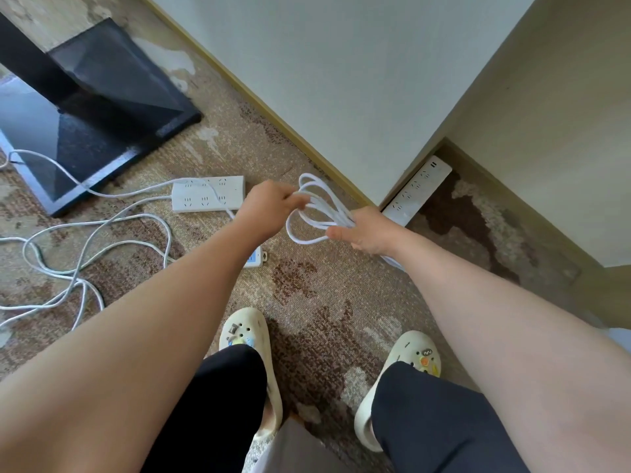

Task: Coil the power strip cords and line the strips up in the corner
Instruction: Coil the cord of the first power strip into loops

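A white cord [316,209] is gathered into several loops above the carpet. My right hand [367,230] grips the loops at their right end. My left hand [269,206] pinches the loops at their left side. A wide white power strip [208,194] lies flat on the carpet to the left of my hands. A narrow white strip [418,189] lies along the wall's base in the corner to the right. A third white strip [255,259] shows partly from under my left forearm. Loose white cords [102,240] sprawl over the carpet at the left.
A black screen stand base [102,107] stands on the floor at the upper left. A white wall [341,80] with a wooden skirting runs diagonally and forms a corner near the narrow strip. My two feet in cream clogs [251,339] stand on the patterned carpet below.
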